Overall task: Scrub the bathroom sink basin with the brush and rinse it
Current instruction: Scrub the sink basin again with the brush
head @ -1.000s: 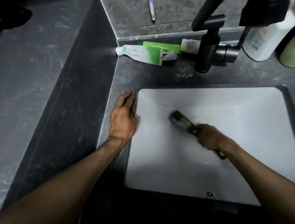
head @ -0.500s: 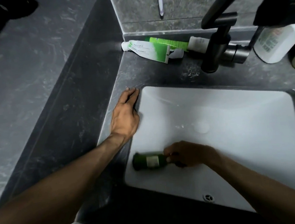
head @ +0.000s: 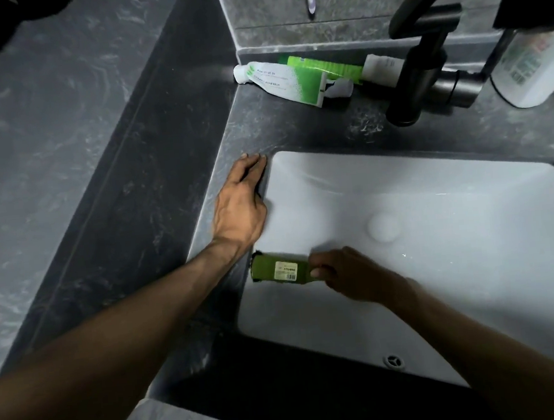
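A white rectangular sink basin point(head: 457, 261) is set into a dark stone counter. My right hand point(head: 348, 275) grips the handle of a green brush point(head: 279, 270) that bears a white barcode label; the brush head lies against the basin's left wall, bristles down. My left hand point(head: 240, 206) rests flat on the counter at the basin's left rim, fingers straight. The round drain plug point(head: 383, 228) shows in the basin floor, and an overflow hole point(head: 393, 362) sits in the near wall.
A black tap point(head: 419, 73) stands behind the basin. Two green-and-white tubes point(head: 286, 81) lie on the counter at the back left. A white bottle point(head: 531, 67) stands at the back right. A raised dark ledge point(head: 125, 176) runs along the left.
My right hand swept the brush from the basin's middle to the left wall and turned it sideways. My left hand has stayed on the rim.
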